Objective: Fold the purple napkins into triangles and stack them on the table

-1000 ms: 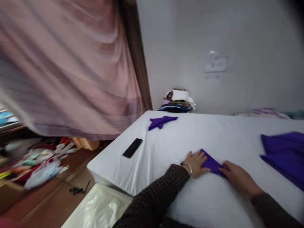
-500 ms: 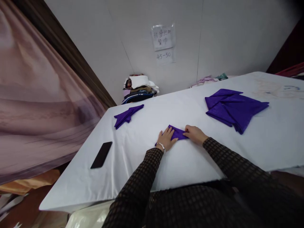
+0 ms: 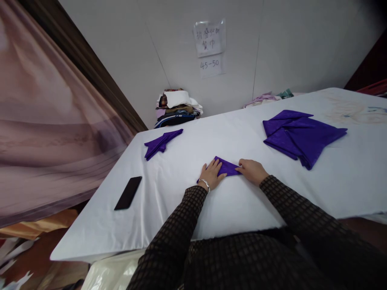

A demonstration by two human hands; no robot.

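Note:
A folded purple cloth napkin (image 3: 227,168) lies on the white-covered table (image 3: 238,205) in front of me. My left hand (image 3: 211,175), with a silver bracelet at the wrist, rests flat on its left part with the fingers spread. At the napkin's right tip, my right hand (image 3: 250,170) pinches the cloth between thumb and forefinger. Another folded purple napkin (image 3: 161,143) lies farther back on the left. Several larger purple napkins, or one loosely heaped (image 3: 302,135), lie at the right; I cannot tell how many.
A black phone-like slab (image 3: 128,193) lies on the table's left. Behind the far edge stands a stack of folded clothes (image 3: 177,109), with more cloth (image 3: 263,98) to its right. Handwritten paper signs (image 3: 211,48) hang on the wall. A pink curtain (image 3: 57,121) drapes along the left.
The camera view has shifted slightly. Both hands keep their places on the napkin, the left flat and the right pinching its tip; the other things have not moved on the table.

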